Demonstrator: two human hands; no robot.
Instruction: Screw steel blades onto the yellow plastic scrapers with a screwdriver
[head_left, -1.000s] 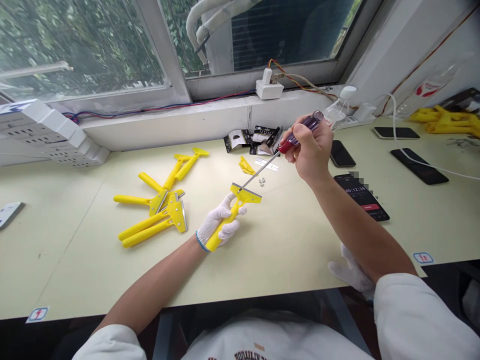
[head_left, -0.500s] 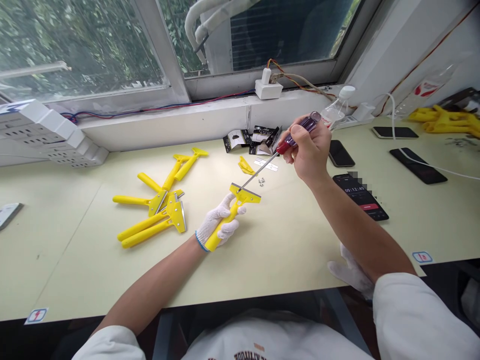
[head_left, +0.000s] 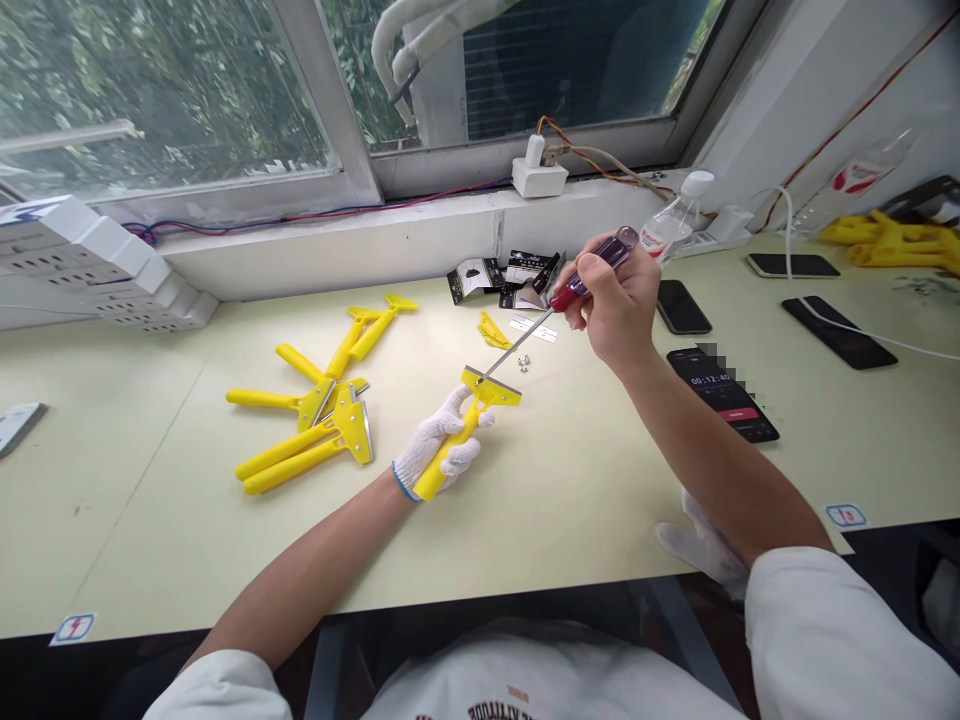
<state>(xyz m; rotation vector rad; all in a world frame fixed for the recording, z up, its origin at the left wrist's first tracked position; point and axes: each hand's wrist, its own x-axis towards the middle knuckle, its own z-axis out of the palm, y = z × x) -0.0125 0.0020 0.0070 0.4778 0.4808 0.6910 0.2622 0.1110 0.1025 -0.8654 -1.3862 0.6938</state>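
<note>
Screwdriver (head_left: 609, 253) handle shifted slightly left; right fingers (head_left: 597, 274) grasping it, left fingers (head_left: 459, 457) wrapped round scraper (head_left: 439, 474) handle, head beyond them.

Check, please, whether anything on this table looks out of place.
One white glove lies loose at the table's near edge, by the right forearm; oddly, the left hand is gloved but the right hand is bare.

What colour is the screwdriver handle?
Purple handle, red near the shaft; best seen in the head view.
</note>
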